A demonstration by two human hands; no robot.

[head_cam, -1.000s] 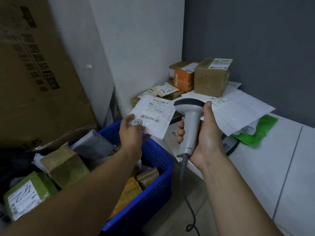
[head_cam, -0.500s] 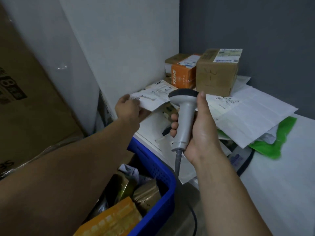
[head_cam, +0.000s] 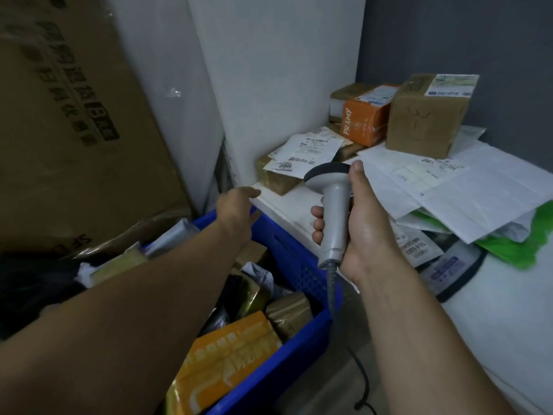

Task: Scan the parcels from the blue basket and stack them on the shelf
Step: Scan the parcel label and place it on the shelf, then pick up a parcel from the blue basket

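My right hand (head_cam: 363, 232) grips a grey barcode scanner (head_cam: 332, 211) upright, its cable hanging down past the blue basket (head_cam: 293, 259). My left hand (head_cam: 236, 205) is empty, fingers relaxed, hovering over the basket's far corner beside the white shelf (head_cam: 299, 202). A flat white envelope with a "2000" label (head_cam: 305, 151) lies on a small brown box on the shelf, just beyond both hands. The basket holds several parcels, among them an orange pouch (head_cam: 230, 360) and a brown-taped packet (head_cam: 287, 313).
On the shelf stand an orange box (head_cam: 363, 118), a brown carton (head_cam: 428, 121), flat white mailers (head_cam: 443, 187) and a green bag (head_cam: 514, 247). A large cardboard box (head_cam: 74, 130) leans at the left. White and grey walls close off the back.
My left hand has laid the white envelope on the shelf's small brown box, let go and drawn back towards the basket. The scanner stays in my right hand.
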